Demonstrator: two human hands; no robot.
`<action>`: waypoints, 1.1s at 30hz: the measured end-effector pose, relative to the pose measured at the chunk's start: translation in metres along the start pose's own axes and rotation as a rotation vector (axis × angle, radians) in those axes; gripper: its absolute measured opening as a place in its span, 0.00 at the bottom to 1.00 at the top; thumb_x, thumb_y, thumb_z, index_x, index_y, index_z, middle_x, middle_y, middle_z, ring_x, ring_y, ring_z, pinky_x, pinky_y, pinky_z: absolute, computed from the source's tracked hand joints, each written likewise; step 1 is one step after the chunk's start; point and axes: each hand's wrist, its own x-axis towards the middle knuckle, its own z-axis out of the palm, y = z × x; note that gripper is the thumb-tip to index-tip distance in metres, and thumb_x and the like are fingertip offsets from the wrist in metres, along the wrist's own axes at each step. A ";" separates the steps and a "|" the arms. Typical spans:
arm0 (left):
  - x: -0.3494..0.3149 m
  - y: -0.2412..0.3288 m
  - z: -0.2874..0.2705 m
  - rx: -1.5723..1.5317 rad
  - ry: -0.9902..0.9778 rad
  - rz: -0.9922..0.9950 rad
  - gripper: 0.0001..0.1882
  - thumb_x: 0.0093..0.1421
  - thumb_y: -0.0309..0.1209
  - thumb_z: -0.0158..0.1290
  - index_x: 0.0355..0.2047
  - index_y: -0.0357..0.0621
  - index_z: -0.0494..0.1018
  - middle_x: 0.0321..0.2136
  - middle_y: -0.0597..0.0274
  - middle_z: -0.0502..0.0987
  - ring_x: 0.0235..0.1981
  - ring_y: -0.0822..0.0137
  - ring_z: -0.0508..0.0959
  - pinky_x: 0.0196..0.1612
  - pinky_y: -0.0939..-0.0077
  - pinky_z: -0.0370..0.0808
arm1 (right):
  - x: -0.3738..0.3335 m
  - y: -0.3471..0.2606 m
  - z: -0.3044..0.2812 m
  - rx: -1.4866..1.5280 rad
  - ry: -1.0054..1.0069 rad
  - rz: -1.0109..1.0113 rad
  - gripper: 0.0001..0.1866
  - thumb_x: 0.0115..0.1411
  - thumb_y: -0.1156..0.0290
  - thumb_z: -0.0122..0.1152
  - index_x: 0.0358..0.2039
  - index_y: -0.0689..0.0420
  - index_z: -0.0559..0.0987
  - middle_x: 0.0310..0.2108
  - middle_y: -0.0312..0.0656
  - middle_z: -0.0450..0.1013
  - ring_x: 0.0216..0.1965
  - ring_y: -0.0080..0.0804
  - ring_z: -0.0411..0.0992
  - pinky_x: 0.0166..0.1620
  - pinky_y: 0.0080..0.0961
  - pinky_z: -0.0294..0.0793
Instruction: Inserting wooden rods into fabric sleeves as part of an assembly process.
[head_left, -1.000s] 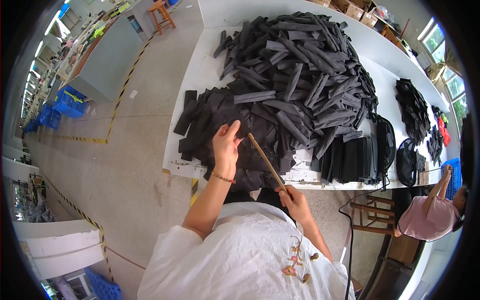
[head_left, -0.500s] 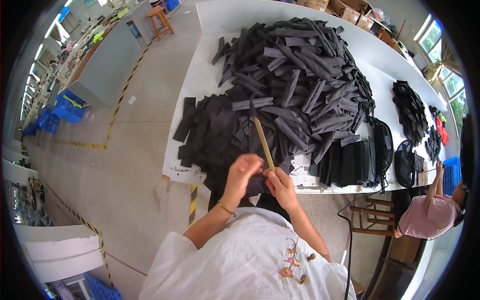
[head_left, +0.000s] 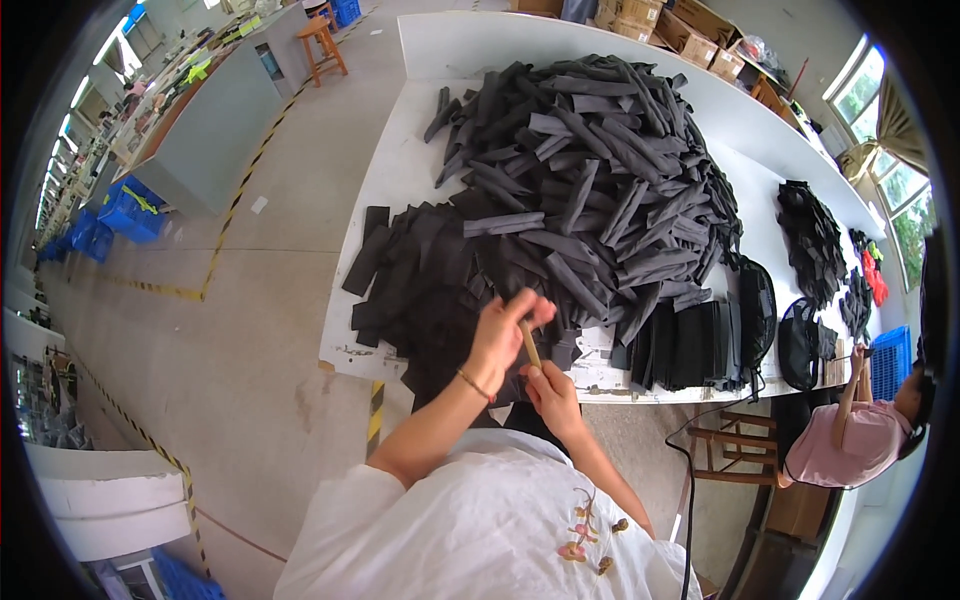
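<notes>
A wooden stick [head_left: 531, 348] is held by its lower end in the right hand [head_left: 551, 392], whose grip is narrow around it, just in front of the near edge of the white surface [head_left: 393, 150]. The stick's upper end is met by the left hand [head_left: 494, 340]; its fingers are blurred, so whether its grip is closed on the stick cannot be told.

The way beyond the hands is blocked by flat dark cloth pieces [head_left: 400, 275], spread past the near edge, and a tall heap of dark folded strips [head_left: 600, 190]. To the right, stacked black pieces [head_left: 682, 345] are flanked by a black mesh bag [head_left: 757, 310]. The floor side is crowded by a wooden stool [head_left: 735, 447] and a black cable [head_left: 689, 490]; farther right, a co-worker in pink [head_left: 850, 445] is seated near a blue basket [head_left: 889, 365]. Markings on the cardboard boxes [head_left: 690, 42] are too small to be read.
</notes>
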 end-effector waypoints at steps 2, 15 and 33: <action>-0.034 -0.007 0.021 0.181 0.083 -0.176 0.09 0.61 0.31 0.57 0.33 0.35 0.75 0.30 0.55 0.80 0.37 0.65 0.81 0.41 0.72 0.78 | 0.015 0.003 0.008 0.056 0.124 -0.212 0.13 0.70 0.64 0.47 0.31 0.57 0.71 0.16 0.27 0.60 0.16 0.14 0.56 0.19 0.14 0.52; -0.037 0.001 0.002 0.016 0.097 -0.078 0.08 0.58 0.30 0.60 0.32 0.40 0.75 0.27 0.56 0.80 0.29 0.63 0.81 0.33 0.71 0.78 | -0.001 0.018 0.018 -0.056 0.103 -0.209 0.13 0.71 0.67 0.45 0.30 0.60 0.69 0.18 0.31 0.62 0.21 0.17 0.58 0.24 0.19 0.59; -0.014 0.054 0.020 -0.023 0.397 0.118 0.10 0.63 0.36 0.54 0.28 0.44 0.73 0.09 0.74 0.60 0.06 0.80 0.57 0.10 0.83 0.51 | -0.108 -0.025 -0.023 -0.513 -0.088 0.054 0.08 0.65 0.71 0.53 0.32 0.63 0.73 0.19 0.46 0.69 0.23 0.29 0.68 0.29 0.26 0.68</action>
